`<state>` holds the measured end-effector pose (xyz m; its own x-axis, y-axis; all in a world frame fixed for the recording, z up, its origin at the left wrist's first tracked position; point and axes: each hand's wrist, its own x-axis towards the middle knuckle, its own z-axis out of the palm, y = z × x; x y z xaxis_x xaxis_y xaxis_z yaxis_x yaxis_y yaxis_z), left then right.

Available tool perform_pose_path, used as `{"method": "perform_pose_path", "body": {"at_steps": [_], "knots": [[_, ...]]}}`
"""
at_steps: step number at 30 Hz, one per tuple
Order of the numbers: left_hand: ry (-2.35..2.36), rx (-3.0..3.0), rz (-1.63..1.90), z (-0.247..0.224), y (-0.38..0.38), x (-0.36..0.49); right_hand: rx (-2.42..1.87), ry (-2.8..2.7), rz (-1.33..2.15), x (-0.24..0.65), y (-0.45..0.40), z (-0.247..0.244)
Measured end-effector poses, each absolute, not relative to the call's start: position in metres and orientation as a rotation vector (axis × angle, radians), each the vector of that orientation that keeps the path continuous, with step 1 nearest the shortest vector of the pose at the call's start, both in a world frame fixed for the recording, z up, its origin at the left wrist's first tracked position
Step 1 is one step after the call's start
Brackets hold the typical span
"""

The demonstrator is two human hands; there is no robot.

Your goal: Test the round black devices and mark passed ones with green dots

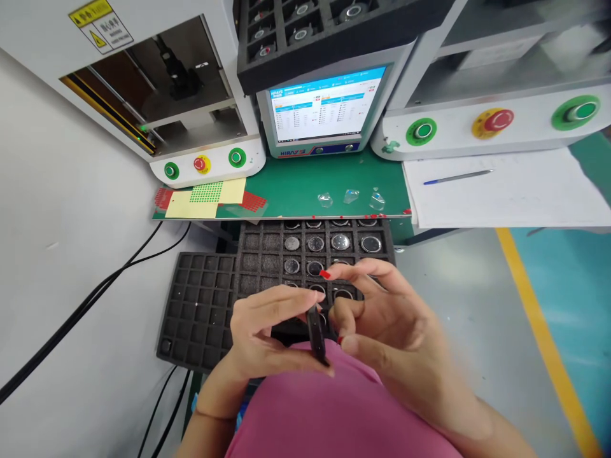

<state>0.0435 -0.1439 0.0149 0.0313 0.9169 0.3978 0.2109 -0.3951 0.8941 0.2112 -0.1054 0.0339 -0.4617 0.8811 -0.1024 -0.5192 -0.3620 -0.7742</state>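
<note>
My left hand grips a dark watch edge-on, between fingers above and thumb below; its face cannot be seen. My right hand is close to its right side, apart from it. A small red sticker clings to the tip of one outstretched right finger. Another red sticker shows where the right thumb meets a curled finger. Beneath both hands lies a black foam tray holding several round watches, partly hidden by the hands.
A second foam tray lies at left. On the green bench are red and green sticker sheets, clear film pieces, papers and a pen. Behind stand a screen and two button-fronted machines.
</note>
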Motion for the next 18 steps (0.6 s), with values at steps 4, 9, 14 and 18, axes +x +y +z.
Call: {"method": "perform_pose_path", "body": {"at_steps": [4, 9, 14, 18], "knots": [[1.113, 1.729, 1.384, 0.0153, -0.141, 0.044, -0.66, -0.836, 1.977, 0.2112, -0.1066, 0.0332], [1.025, 1.8, 1.402, 0.0148, -0.1375, 0.0457, -0.659, -0.782, 2.055, 0.2114, -0.1093, 0.0304], [1.006, 1.815, 1.418, 0.0144, -0.1362, 0.0459, -0.636, -0.726, 2.105, 0.2117, -0.1107, 0.0302], [1.0, 1.81, 1.418, 0.0164, -0.1355, 0.046, -0.644, -0.72, 2.109, 0.2119, -0.1099, 0.0309]]}}
